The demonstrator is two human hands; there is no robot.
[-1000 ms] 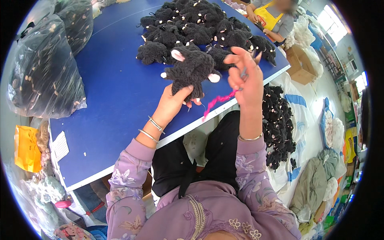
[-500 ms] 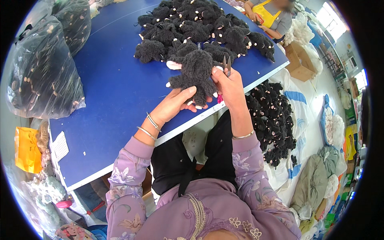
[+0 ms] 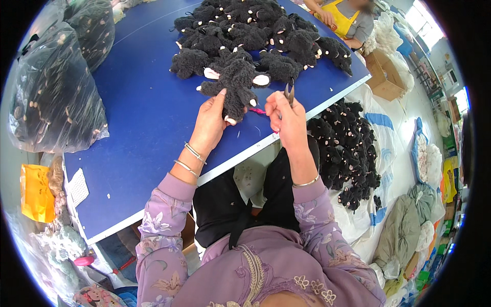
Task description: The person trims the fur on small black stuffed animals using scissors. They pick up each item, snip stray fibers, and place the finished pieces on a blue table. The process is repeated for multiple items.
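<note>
Left hand point(image 3: 210, 120) closed around the lower body of a black plush toy point(image 3: 232, 84) with white ears and paws, pressed on the blue table point(image 3: 143, 112). Right hand point(image 3: 287, 116) just beside, fingers pinched on small scissors point(image 3: 290, 93), pink thread point(image 3: 258, 110) between both hands. Beyond the fingertips, a pile of black plush toys point(image 3: 255, 30); far left of the left hand, clear plastic bags point(image 3: 51, 97)

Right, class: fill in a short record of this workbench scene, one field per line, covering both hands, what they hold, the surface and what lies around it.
Left hand: grips a fluffy black plush toy with white ear patches
Right hand: holds small metal scissors beside the toy
Thread: a pink strand lies by the toy
Surface: blue flat table
Behind: heap of matching black plush toys
Left side: clear plastic bags of toys
</note>
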